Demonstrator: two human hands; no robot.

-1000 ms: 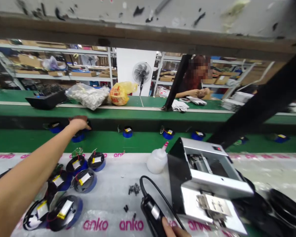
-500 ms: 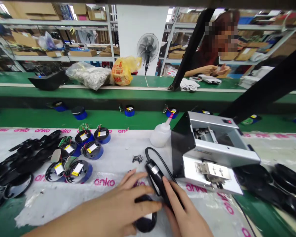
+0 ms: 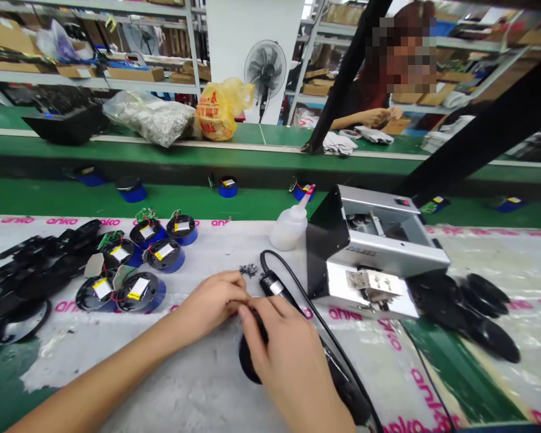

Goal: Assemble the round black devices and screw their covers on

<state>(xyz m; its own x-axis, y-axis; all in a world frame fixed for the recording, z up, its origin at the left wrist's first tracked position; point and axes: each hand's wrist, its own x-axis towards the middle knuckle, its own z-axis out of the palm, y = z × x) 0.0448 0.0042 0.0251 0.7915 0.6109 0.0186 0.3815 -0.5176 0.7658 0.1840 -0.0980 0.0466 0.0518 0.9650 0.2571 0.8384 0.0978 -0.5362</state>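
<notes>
Our right hand (image 3: pixel 293 355) has shifted from the screwdriver (image 3: pixel 348 388) to grip a round black part (image 3: pixel 249 359) on the table (image 3: pixel 184 376). Our left hand (image 3: pixel 211 304) meets it; its hold is hidden. Both now seem occupied with that part.

Six blue-sided round units (image 3: pixel 140 293) sit at near left, and six more blue units (image 3: pixel 228 187) show in a far row. Right of the near group: one white bottle (image 3: pixel 287 230), one black corded tool (image 3: pixel 277 287), one silver machine (image 3: pixel 390 255).
</notes>
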